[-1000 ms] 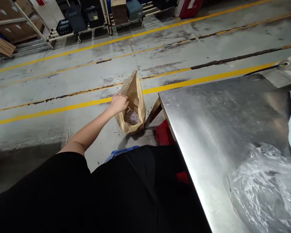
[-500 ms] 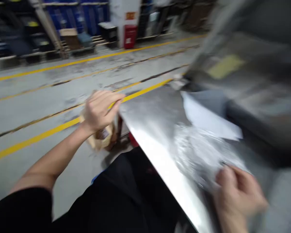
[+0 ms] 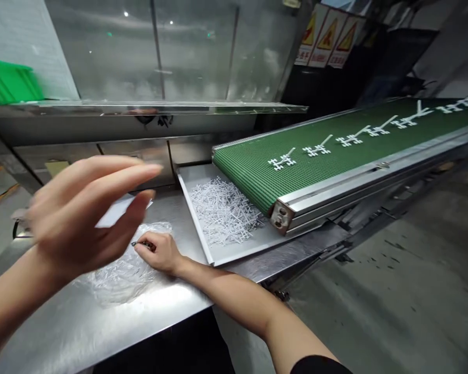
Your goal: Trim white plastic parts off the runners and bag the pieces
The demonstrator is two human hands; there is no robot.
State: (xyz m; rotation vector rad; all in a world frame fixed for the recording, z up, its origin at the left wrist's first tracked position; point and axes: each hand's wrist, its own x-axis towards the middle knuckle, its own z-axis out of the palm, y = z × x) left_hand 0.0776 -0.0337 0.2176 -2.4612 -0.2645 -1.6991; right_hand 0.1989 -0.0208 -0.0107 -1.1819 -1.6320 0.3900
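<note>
My left hand (image 3: 89, 215) hangs in the air above the steel table (image 3: 50, 327), its fingers stretched out and the thumb apart, with nothing in it. My right hand (image 3: 163, 253) rests low over the table, its fingers closed around a small dark metal tool (image 3: 145, 244); most of the tool is hidden in the fist, so its kind cannot be told. Under and beside this hand lies a crumpled clear plastic bag (image 3: 119, 283). A white sheet of paper (image 3: 119, 210) shows partly behind my left hand. Right of my right hand, a white tray (image 3: 197, 223) holds a heap of small white plastic pieces (image 3: 224, 210).
A green conveyor belt (image 3: 257, 156) ends above the tray and carries several branched white plastic parts (image 3: 283, 160) in a row. Behind the table runs a steel shelf (image 3: 203, 108) with a green bin (image 3: 11, 83) at its left. Warning signs (image 3: 327, 39) hang at the back.
The view has swung right from the aisle floor to the conveyor and tray. My left hand has left the table's corner and is now raised. My right hand still grips the small tool.
</note>
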